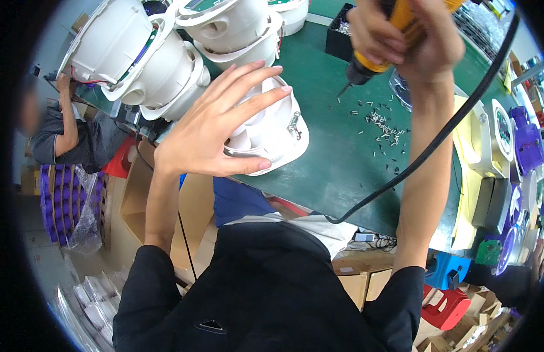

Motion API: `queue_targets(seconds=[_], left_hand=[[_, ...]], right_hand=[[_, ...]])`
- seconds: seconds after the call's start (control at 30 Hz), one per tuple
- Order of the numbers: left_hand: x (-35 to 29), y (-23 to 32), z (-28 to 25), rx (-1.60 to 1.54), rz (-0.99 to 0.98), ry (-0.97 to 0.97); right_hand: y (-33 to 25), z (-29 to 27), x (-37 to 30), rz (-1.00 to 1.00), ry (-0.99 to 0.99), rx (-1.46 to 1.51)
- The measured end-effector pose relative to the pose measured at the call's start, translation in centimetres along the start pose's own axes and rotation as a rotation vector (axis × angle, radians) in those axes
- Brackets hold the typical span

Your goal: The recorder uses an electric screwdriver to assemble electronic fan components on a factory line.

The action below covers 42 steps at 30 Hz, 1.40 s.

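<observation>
My left hand (204, 126) spans a white plastic housing (278, 141) on the green table, its thumb along the near rim and its spread fingers across the far side. The housing's hollow inside faces up, partly hidden under the hand, and a small metal spring-like part (294, 121) sits at its right side. In my right hand (430, 50) is a yellow and black power drill (402, 20), gripped above the table. Its thin bit points down and left, apart from the housing. Below it lies a scattered pile of small screws (384, 128).
Several white housings (116, 44) stand stacked at the far left. A black bin (336, 41) is at the back. A black cable (427, 154) crosses in front of my right arm. White and purple parts (525, 144) line the right side. Another person (49, 135) works at the left.
</observation>
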State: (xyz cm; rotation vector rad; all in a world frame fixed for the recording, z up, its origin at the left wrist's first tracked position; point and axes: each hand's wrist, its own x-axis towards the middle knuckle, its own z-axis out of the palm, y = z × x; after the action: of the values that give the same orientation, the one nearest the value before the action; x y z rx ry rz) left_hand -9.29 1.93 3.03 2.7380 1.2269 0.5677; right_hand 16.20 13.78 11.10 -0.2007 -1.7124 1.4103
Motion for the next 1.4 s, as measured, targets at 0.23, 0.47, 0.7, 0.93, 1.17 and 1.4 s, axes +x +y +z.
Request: queue_targets(seconds=[0.23, 0.47, 0.7, 0.93, 1.17, 1.4], left_hand=[[1.2, 3.0, -1.1, 0.047, -0.030, 0.181], [4.4, 5.2, 2.2, 0.286, 0.005, 0.047], [4.5, 5.1, 3.3, 0.288, 0.003, -0.069], [4.0, 4.6, 3.0, 0.346, 0.005, -0.086], [1.5, 6.3, 0.1, 0.187, -0.092, 0.452], [-7.6, 8.5, 3.4, -0.019, -0.393, 0.519]], right_hand=[[1.3, 2.2, -0.7, -0.029, 0.044, 0.129], [-2.2, -0.4, 0.2, 0.001, -0.128, -0.125], [-2.4, -0.4, -0.5, 0.122, -0.025, -0.158], [-1.4, -0.6, -0.1, -0.035, -0.177, 0.038], [-1.4, -0.3, -0.7, 0.082, -0.029, -0.038], [-0.4, -1.5, 0.9, -0.225, -0.253, -0.214]])
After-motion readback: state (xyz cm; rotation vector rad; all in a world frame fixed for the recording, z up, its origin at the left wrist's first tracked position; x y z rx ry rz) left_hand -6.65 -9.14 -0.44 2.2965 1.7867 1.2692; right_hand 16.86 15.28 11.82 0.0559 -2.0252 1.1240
